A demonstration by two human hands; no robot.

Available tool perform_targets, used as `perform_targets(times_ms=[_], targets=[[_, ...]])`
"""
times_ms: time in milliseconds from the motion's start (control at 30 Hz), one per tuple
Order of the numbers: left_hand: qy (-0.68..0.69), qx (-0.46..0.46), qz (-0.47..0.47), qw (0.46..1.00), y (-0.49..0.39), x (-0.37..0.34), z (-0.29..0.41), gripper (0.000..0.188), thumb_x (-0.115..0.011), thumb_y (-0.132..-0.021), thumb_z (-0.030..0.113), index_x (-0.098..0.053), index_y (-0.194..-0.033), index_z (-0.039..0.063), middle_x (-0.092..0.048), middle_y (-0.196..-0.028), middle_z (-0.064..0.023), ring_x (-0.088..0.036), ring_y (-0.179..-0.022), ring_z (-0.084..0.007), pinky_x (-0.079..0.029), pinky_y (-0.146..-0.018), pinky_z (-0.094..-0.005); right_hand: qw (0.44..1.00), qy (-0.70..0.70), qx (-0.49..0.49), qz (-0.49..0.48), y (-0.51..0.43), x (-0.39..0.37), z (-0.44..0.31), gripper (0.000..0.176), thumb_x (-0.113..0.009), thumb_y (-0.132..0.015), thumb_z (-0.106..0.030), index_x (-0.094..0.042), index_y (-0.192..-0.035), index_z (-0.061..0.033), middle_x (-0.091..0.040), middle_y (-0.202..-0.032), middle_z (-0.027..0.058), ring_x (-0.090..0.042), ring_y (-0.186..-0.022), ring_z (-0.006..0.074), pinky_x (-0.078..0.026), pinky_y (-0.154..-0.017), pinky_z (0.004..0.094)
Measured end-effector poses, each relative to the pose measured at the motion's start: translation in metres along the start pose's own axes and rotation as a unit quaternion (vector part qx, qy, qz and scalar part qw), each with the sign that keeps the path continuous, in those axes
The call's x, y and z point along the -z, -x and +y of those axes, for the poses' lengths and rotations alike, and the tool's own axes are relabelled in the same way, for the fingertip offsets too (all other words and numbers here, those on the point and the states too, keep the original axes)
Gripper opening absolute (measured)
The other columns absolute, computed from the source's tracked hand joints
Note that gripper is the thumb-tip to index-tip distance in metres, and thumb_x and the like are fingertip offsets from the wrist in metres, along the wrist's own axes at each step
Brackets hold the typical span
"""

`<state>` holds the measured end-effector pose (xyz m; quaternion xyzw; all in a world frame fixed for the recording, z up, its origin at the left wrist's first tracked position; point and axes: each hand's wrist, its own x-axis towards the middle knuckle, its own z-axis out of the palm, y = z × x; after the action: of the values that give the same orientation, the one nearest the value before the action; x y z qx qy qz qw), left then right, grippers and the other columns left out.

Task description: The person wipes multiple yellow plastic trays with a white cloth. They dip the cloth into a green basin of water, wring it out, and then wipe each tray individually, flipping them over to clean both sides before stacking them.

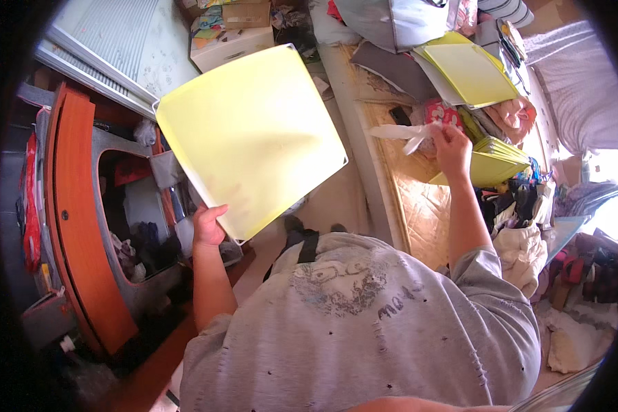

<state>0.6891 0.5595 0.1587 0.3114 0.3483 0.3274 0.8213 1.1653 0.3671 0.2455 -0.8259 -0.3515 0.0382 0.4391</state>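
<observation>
My left hand (210,225) grips the near-left corner of a large square yellow fabric panel (252,139), thumb on its upper face and fingers behind. The panel has a thin border, with bits of white frame showing at its corners. In my right hand (454,150) a limp, translucent white strip (399,132) is pinched between the fingertips and hangs to the left. Just beyond that hand, folded yellow panels (502,159) stand in a stack, partly hidden by my wrist. Farther back lie more yellow and white panels (466,72).
A bed or bench (422,216) with a quilted gold cover runs along my right, bearing a grey cushion (391,69) and a dark phone-like object (400,116). Clothes (520,247) are piled nearer. At left stand an orange wooden cabinet door (72,216) and a cardboard box (246,14) behind.
</observation>
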Motion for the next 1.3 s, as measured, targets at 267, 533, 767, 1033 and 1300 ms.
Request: perform_targets(times_ms=[267, 533, 767, 1033, 1300], targets=[[0.061, 0.045, -0.07, 0.995, 0.03, -0.132, -0.059, 0.057, -0.052, -0.07, -0.005, -0.047, -0.127, 0.0, -0.057, -0.119, -0.0147, -0.056, -0.107, -0.0305, -0.045, -0.095, -0.0421, 0.993, -0.098, 0.056, -0.024, 0.008, 0.052, -0.052, 0.015, -0.063, -0.086, -0.016, -0.064, -0.093, -0.0028, -0.067, -0.087, 0.0075, -0.062, -0.071, 0.012, -0.049, -0.064, 0.0234], [0.083, 0.065, -0.171, 0.98, 0.066, -0.209, -0.093, 0.059, -0.053, -0.071, -0.003, -0.044, -0.129, -0.003, -0.054, -0.123, -0.018, -0.055, -0.111, -0.0325, -0.045, -0.095, -0.0429, 0.914, -0.028, 0.294, -0.278, 0.113, 0.065, -0.08, 0.024, -0.071, -0.077, -0.021, -0.065, -0.094, -0.0043, -0.067, -0.092, 0.0126, -0.065, -0.08, 0.0306, -0.053, -0.071, 0.0374], [0.074, 0.059, -0.152, 0.984, 0.107, -0.235, -0.109, 0.067, -0.051, -0.061, -0.002, -0.045, -0.128, -0.003, -0.056, -0.12, -0.0172, -0.056, -0.109, -0.0308, -0.046, -0.094, -0.0408, 0.874, 0.114, 0.407, -0.237, 0.096, 0.057, -0.033, 0.067, -0.049, -0.09, -0.04, -0.023, -0.145, -0.0127, -0.019, -0.151, 0.0137, -0.016, -0.14, 0.0301, -0.009, -0.112, 0.0503], [0.027, -0.023, -0.107, 0.994, 0.158, -0.228, -0.109, 0.063, -0.053, -0.057, -0.004, -0.05, -0.12, -0.004, -0.061, -0.102, -0.0135, -0.06, -0.094, -0.0261, -0.05, -0.081, -0.0357, 0.927, 0.199, 0.217, -0.234, 0.061, 0.067, 0.027, 0.071, -0.044, -0.091, -0.048, -0.014, -0.148, -0.0168, -0.001, -0.153, 0.0155, -0.001, -0.141, 0.0345, -0.003, -0.109, 0.0576], [0.115, -0.046, -0.09, 0.988, 0.157, -0.237, -0.104, 0.075, -0.054, -0.057, 0.001, -0.038, -0.131, -0.002, -0.053, -0.12, -0.0159, -0.055, -0.107, -0.0308, -0.047, -0.092, -0.0411, 0.749, 0.056, 0.545, -0.374, 0.159, 0.045, -0.042, 0.064, -0.042, -0.089, -0.055, -0.02, -0.145, -0.0334, -0.005, -0.154, 0.0099, -0.004, -0.141, 0.0319, -0.007, -0.107, 0.0639]])
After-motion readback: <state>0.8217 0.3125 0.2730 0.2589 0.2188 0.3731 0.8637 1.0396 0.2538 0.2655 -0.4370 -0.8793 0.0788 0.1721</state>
